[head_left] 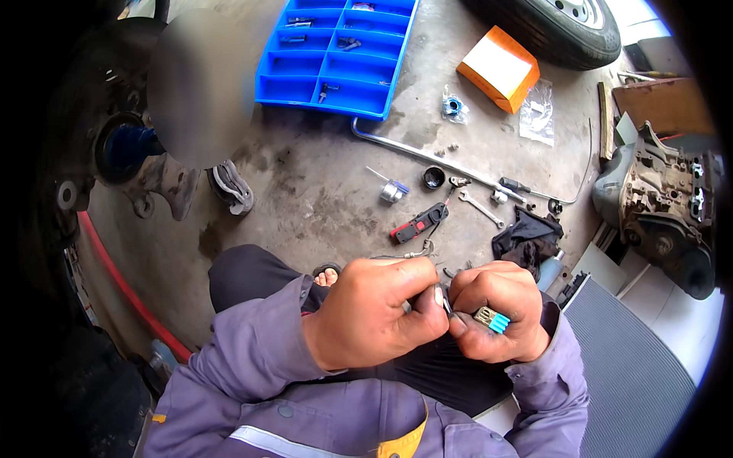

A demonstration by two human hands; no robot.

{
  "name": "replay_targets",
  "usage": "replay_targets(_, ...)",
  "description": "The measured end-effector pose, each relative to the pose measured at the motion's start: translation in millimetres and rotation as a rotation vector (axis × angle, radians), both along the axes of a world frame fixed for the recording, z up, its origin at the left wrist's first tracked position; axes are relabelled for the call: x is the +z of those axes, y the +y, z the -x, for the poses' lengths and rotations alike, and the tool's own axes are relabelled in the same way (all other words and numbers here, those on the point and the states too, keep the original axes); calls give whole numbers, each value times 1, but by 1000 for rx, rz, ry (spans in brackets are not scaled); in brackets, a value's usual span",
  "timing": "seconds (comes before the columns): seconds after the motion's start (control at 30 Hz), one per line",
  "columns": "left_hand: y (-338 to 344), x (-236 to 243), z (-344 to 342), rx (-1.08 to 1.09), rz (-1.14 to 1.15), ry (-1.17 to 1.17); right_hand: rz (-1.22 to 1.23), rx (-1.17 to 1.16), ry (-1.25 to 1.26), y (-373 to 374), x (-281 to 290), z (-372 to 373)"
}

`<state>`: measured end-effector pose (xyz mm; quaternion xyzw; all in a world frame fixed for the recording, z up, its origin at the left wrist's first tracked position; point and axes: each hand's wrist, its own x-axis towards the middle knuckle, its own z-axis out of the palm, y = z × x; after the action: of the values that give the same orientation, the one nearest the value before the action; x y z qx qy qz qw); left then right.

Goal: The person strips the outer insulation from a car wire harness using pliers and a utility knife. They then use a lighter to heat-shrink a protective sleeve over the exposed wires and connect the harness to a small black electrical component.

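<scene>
My two hands meet close together above my lap. Closed in a pinch, my left hand [382, 317] has its thumb pressed against the forefinger. A thin shiny sliver of metal [447, 306] shows at its thumb tip, between the two hands; what it belongs to is hidden. My right hand [508, 301] is curled round a small block [491, 320], brass-coloured with slots at one end and turquoise with ridges at the other. The block pokes out between the fingers and thumb, and the rest of it is covered.
Beyond my hands lie a red-and-black tool [420, 224], a wrench [481, 208], a long metal bar [435, 162] and black cloth [528, 233]. Further off are a blue compartment tray [296, 89], an orange box [500, 69], a tyre [550, 38]. An engine part [660, 198] stands right, a red hose [130, 286] left.
</scene>
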<state>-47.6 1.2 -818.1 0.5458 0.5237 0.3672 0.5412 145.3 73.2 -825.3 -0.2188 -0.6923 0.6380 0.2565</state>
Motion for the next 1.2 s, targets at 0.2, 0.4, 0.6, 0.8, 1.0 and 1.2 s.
replay_targets(0.2,-5,-7,1,157,242,-312,26,-64,-23,3,-2,6)
replay_targets(0.4,16,-12,12,197,-367,201,564,-182,135,-11,2,5)
replay_targets(0.6,25,-14,29,3,-62,-135,884,-394,189,10,1,11)
replay_targets(0.8,16,-20,22,175,136,-312,709,-391,-89,10,1,8)
replay_targets(1.0,20,-19,22,68,181,-271,469,-437,-210,11,5,17)
replay_targets(1.2,25,-8,19,60,391,-471,629,-560,-80,6,7,21)
